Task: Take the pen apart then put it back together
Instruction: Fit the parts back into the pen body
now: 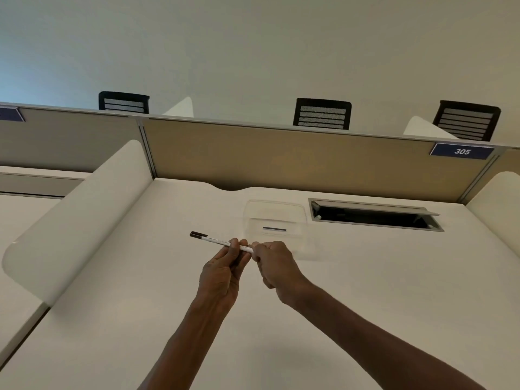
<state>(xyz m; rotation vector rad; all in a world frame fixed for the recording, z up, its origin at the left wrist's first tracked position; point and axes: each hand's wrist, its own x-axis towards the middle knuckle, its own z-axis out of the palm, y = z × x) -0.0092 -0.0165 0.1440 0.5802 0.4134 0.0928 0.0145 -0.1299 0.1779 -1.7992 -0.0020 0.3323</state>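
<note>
A slim white pen (216,241) with a dark cap at its left end is held level above the white desk (140,319). My left hand (222,273) pinches the pen's barrel near its right end between thumb and fingers. My right hand (274,267) is closed around the pen's right tip, touching the left hand's fingertips. That end of the pen is hidden inside my right fingers, so I cannot tell what part they grip.
A clear plastic tray (274,223) sits on the desk just behind my hands. An open cable hatch (374,213) lies at the back right. White side dividers (73,220) flank the desk, and a tan partition (281,161) with three chairs behind closes the back.
</note>
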